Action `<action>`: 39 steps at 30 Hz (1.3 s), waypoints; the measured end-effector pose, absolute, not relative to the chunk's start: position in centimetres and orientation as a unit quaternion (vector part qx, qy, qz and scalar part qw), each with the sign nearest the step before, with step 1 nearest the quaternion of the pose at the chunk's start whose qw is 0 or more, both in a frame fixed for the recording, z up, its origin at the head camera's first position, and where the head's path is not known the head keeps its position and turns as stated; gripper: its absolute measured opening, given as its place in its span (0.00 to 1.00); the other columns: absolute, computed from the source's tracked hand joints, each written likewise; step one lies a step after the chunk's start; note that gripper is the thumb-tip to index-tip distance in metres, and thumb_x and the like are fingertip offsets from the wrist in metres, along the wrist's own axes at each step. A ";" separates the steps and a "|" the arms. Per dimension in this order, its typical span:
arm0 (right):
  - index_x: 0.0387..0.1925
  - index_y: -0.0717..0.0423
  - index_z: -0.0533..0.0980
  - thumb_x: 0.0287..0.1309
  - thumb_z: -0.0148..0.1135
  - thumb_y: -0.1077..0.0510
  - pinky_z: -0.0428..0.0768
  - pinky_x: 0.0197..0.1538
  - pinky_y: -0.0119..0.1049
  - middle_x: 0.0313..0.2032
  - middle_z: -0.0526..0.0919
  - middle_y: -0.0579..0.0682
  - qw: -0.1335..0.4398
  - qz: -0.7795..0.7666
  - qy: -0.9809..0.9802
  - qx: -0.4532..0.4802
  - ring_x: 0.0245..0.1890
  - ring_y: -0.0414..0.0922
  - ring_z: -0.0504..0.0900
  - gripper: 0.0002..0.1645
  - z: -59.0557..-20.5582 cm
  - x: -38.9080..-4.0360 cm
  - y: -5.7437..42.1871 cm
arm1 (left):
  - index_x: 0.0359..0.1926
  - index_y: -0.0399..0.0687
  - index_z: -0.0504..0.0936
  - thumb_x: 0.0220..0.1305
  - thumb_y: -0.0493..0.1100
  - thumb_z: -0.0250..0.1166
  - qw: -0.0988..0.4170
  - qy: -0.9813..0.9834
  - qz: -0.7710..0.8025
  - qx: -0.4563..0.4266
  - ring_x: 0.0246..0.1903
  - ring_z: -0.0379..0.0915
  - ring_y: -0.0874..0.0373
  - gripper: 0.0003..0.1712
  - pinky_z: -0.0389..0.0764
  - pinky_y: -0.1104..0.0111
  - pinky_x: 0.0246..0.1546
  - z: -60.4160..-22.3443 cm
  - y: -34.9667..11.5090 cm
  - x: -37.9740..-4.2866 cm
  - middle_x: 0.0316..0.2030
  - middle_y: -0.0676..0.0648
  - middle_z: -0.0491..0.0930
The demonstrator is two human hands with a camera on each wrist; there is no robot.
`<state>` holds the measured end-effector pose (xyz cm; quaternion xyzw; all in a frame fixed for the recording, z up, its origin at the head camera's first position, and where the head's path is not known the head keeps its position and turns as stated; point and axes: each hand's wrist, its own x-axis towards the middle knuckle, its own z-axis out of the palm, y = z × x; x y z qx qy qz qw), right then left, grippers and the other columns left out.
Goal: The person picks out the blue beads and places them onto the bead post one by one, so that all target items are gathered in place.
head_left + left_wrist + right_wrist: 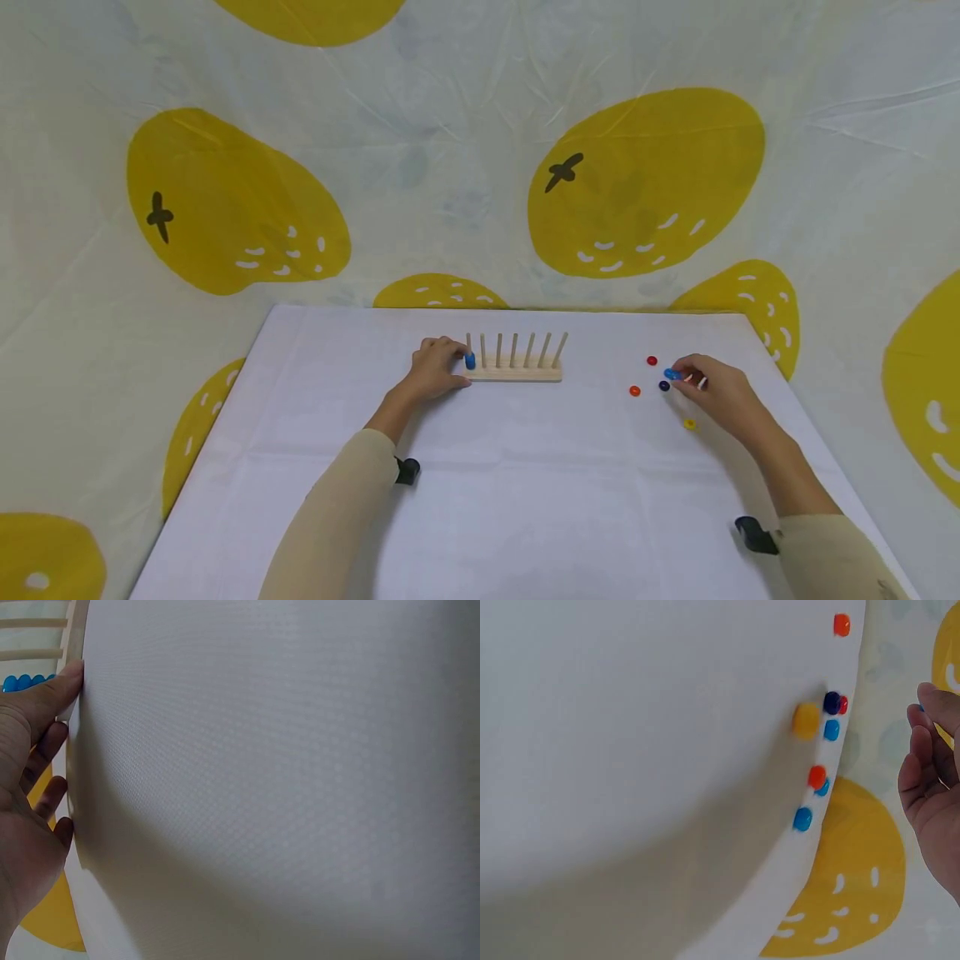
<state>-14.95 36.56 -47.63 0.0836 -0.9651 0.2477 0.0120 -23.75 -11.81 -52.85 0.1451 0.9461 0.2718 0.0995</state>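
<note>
Beige sleeves (pixel 333 517) lie nearest, with a black wrist device (pixel 756 535) below the right cuff. At the left end of a wooden peg stand (pixel 517 375), the left hand (pixel 435 368) holds the base, thumb on its front edge; blue beads (pixel 470 361) sit low on the leftmost of seven pegs. Well to the right, the right hand (pixel 716 387) has its grip closed on a blue bead (pixel 672 374) between thumb and fingertips. Close by lie a red bead (pixel 652 361), an orange bead (pixel 634 391), a dark blue bead (pixel 663 386) and a yellow bead (pixel 690 425).

Likely risks: that small bead could slip from a fingertip pinch, or the crowded fingers could knock a neighbour and send it rolling. Pressing on one end might skew the stand.

White and faintly creased, the table (pixel 525 517) stands before a pale hanging cloth (pixel 442 167) printed with large yellow fruit shapes.
</note>
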 end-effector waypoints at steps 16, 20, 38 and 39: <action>0.48 0.57 0.81 0.64 0.70 0.61 0.79 0.41 0.30 0.37 0.85 0.50 0.066 0.281 -0.941 0.178 0.37 0.46 0.79 0.11 -44.1 -19.5 28.9 | 0.63 0.51 0.81 0.58 0.51 0.79 0.095 0.947 0.270 0.148 0.70 0.59 0.42 0.32 0.60 0.43 0.70 -52.7 -11.8 -23.6 0.59 0.47 0.79; 0.46 0.57 0.82 0.63 0.71 0.62 0.80 0.42 0.34 0.37 0.86 0.50 0.065 0.295 -0.933 0.194 0.37 0.46 0.80 0.11 -43.5 -20.3 26.8 | 0.62 0.51 0.81 0.58 0.50 0.79 0.097 0.946 0.271 0.149 0.70 0.60 0.42 0.32 0.60 0.43 0.70 -52.5 -11.7 -23.6 0.58 0.47 0.79; 0.50 0.57 0.82 0.66 0.69 0.58 0.83 0.49 0.47 0.44 0.87 0.51 0.022 0.318 -0.910 0.265 0.43 0.48 0.84 0.13 -42.0 -23.5 17.1 | 0.63 0.52 0.81 0.58 0.50 0.79 0.097 0.948 0.266 0.147 0.70 0.59 0.43 0.32 0.61 0.44 0.69 -52.7 -11.8 -23.8 0.59 0.48 0.79; 0.50 0.57 0.82 0.66 0.69 0.58 0.83 0.50 0.47 0.44 0.87 0.51 0.022 0.319 -0.908 0.270 0.43 0.48 0.84 0.13 -42.0 -23.6 16.6 | 0.63 0.52 0.81 0.58 0.51 0.79 0.097 0.948 0.265 0.147 0.70 0.59 0.43 0.32 0.61 0.44 0.69 -52.7 -11.8 -23.8 0.59 0.48 0.79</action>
